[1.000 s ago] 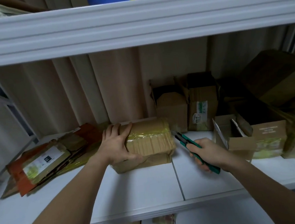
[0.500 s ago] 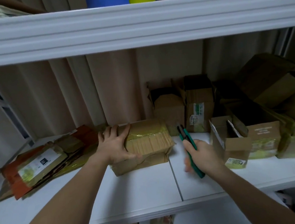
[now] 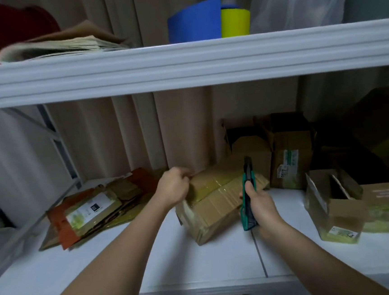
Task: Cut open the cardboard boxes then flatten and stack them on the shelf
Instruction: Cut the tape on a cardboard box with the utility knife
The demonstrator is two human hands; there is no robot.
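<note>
Since before, both hands have shifted: left hand (image 3: 174, 188) now grips the taped box (image 3: 219, 202)'s far corner, steadying it; right hand (image 3: 261, 206) clutches the cutter (image 3: 247, 196) upright over it, beside flattened cardboard (image 3: 95, 209).

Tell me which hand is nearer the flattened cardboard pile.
Left. The left hand grips the taped box beside the flattened cardboard pile; the right hand is beyond the box.

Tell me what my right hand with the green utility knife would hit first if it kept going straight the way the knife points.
Probably the tall brown cardboard box at the back; the green utility knife in the right hand already overlaps the taped brown cardboard box, though depth is unclear.
</note>
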